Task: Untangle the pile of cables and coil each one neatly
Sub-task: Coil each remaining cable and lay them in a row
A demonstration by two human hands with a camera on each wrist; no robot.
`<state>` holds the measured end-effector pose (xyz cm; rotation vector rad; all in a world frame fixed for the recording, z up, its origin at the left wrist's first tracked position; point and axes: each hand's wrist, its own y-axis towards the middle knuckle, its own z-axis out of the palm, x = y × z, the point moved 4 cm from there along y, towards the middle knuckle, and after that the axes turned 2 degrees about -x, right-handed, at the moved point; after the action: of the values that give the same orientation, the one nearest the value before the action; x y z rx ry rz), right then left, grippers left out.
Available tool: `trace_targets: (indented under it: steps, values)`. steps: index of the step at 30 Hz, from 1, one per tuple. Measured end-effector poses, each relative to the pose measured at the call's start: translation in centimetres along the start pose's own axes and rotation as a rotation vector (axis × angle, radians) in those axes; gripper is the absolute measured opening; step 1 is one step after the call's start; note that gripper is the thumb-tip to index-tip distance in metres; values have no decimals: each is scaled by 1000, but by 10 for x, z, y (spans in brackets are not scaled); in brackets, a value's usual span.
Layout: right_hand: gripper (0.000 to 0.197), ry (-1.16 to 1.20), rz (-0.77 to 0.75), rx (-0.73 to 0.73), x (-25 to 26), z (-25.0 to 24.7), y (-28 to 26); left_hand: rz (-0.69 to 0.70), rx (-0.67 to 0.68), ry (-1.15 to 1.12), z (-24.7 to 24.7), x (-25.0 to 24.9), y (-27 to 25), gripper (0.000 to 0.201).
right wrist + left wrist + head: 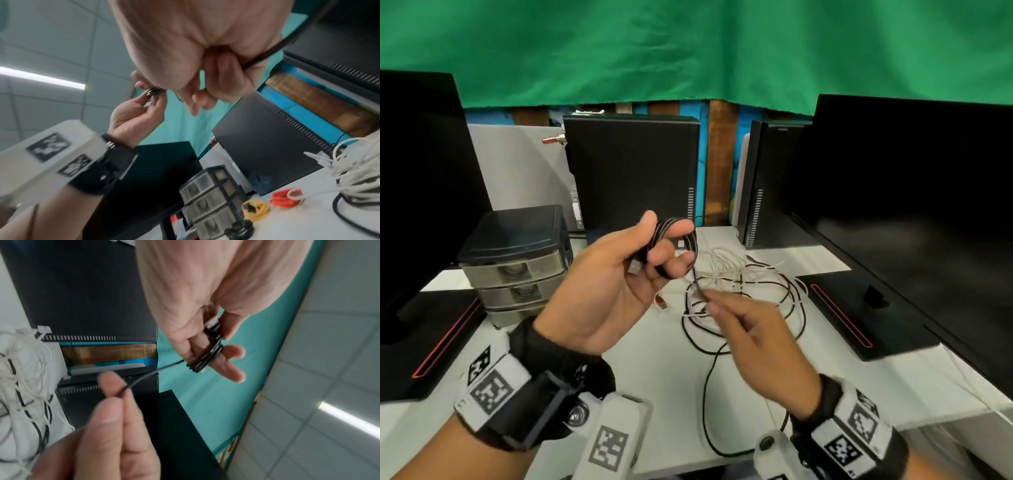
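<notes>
Head view, black cable (677, 240): thin, dark, wound in several tight turns around the fingers of the left hand (606, 287); one strand drops from the coil to the right hand (750, 329).
Head view, cable pile (739, 284): white and black cables looped loosely together on the white desk (647, 370), directly behind the right hand and below the coil.
Head view, left hand: raised above the desk, palm toward the camera, fingers curled through the coil, thumb extended upward beside it.
Head view, right hand: lower than the coil and in front of the pile; thumb and forefinger pinch the black strand.
Head view, drawer unit (517, 263): small, grey, dark-topped, left of the pile.
Head view, monitors (914, 212): dark screens to either side of the pile.

Left wrist view, black cable (205, 360): stacked rings encircle two fingers of the left hand (197, 305); a metal plug end lies against the palm.
Left wrist view, right hand (107, 426): thumb and forefinger pressed together on the strand leading out of the coil.
Left wrist view, cable pile (24, 378): at the left edge, white strands crossed with black.

Right wrist view, right hand (197, 61): fingers curled, the dark strand passing through them.
Right wrist view, left hand (135, 113): beyond, holding the coil; detail blurred.
Right wrist view, finished coils: one orange (285, 199), one yellow (257, 209), one black (239, 230), on the desk between the drawer unit (211, 203) and the pile (357, 175).
</notes>
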<state>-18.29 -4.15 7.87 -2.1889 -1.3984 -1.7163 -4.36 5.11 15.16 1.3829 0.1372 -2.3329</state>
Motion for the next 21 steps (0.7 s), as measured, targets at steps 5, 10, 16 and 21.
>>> trace_targets:
  steps: [5,10,16,21]
  values:
    - [23,-95,-4,335,16,19,-16,356,-8,792,-7,6,5,34]
    - [17,-109,-140,236,47,-25,-3,327,240,1149,-12,19,4,41]
    - [17,-130,-283,2,39,-57,15,-61,527,595,7,28,-11,46]
    - [26,-113,-192,-39,10,-33,15,7,351,64,20,15,-11,43]
